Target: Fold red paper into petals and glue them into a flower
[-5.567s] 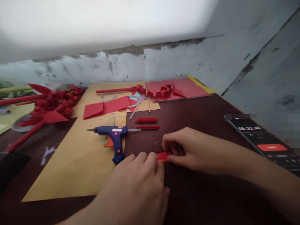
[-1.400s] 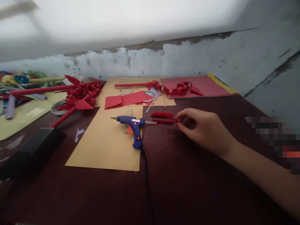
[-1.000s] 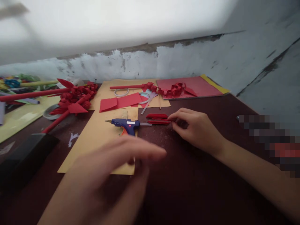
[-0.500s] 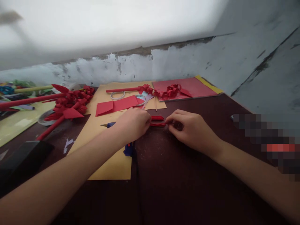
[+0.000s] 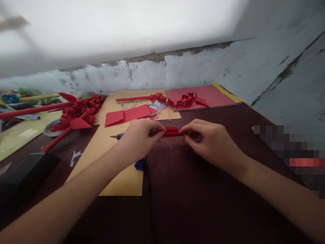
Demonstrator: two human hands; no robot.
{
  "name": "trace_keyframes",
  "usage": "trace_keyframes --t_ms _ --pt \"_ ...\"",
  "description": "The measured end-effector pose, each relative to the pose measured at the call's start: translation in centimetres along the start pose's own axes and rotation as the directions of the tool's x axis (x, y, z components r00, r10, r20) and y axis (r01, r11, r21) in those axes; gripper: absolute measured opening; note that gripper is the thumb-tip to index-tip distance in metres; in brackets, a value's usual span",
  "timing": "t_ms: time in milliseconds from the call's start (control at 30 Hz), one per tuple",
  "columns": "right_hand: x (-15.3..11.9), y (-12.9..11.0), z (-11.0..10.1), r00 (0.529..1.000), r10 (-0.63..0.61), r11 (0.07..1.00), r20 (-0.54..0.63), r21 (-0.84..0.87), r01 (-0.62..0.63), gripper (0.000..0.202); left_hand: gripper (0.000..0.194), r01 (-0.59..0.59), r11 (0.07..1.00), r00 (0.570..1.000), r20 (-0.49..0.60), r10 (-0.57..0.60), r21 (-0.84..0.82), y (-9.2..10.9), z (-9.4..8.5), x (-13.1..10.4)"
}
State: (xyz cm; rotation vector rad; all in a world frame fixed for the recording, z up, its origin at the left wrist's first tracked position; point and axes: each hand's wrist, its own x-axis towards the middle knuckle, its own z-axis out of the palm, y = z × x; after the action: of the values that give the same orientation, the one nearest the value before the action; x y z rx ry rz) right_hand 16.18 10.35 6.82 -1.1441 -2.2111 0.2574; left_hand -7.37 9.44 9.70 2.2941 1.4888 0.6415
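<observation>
Between my two hands is a narrow piece of folded red paper (image 5: 173, 133), low over the dark table. My left hand (image 5: 142, 137) pinches its left end between thumb and fingers. At its right end my right hand (image 5: 209, 137) is closed in a pinch too. Fingers cover both ends of the paper. A blue hot glue gun (image 5: 139, 165) lies beneath my left wrist, its metal tip pointing left and its middle hidden by my arm.
Tan paper (image 5: 122, 184) lies under the glue gun. Behind it are folded red paper (image 5: 132, 114), tape rolls (image 5: 128, 104) and a red paper flower stem (image 5: 134, 98). More red paper flowers (image 5: 81, 113) and a black box (image 5: 30, 169) are at left. A peeling wall (image 5: 147, 73) stands behind.
My left hand has turned slightly, so its thumb now shows pinching the paper's left end. My right fingers have closed further over the right end. The camera view has shifted slightly.
</observation>
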Motion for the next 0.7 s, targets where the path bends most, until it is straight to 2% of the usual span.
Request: trace_keyframes --t_ms 100,200,300,500,700 --pt "-0.1 -0.4 -0.1 1.000 0.001 0.999 -0.006 0.032 -0.001 0.018 0.024 0.126 0.966 0.992 0.041 -0.120 -0.227 0.1 -0.1 -1.0" --pt "-0.1 -0.5 -0.1 1.000 0.001 0.998 -0.006 0.058 -0.001 0.020 0.028 0.276 0.832 0.961 0.151 -0.232 -0.481 -0.4 0.0 -1.8" --pt "-0.1 -0.6 -0.1 1.000 -0.007 0.997 0.000 0.080 0.007 0.021 0.033 0.328 0.704 0.945 0.231 -0.233 -0.630 -1.1 0.2 -2.2" --pt "-0.2 -0.8 -0.1 0.996 -0.085 0.992 -0.019 0.088 0.086 0.023 0.025 0.354 0.483 0.933 0.269 -0.238 -0.801 -2.1 0.7 -2.3" --pt "-0.4 -1.4 -0.2 0.995 -0.103 0.989 -0.007 0.108 0.104 0.024 0.015 0.397 0.307 0.910 0.328 -0.254 -0.865 -1.3 0.8 -2.2"
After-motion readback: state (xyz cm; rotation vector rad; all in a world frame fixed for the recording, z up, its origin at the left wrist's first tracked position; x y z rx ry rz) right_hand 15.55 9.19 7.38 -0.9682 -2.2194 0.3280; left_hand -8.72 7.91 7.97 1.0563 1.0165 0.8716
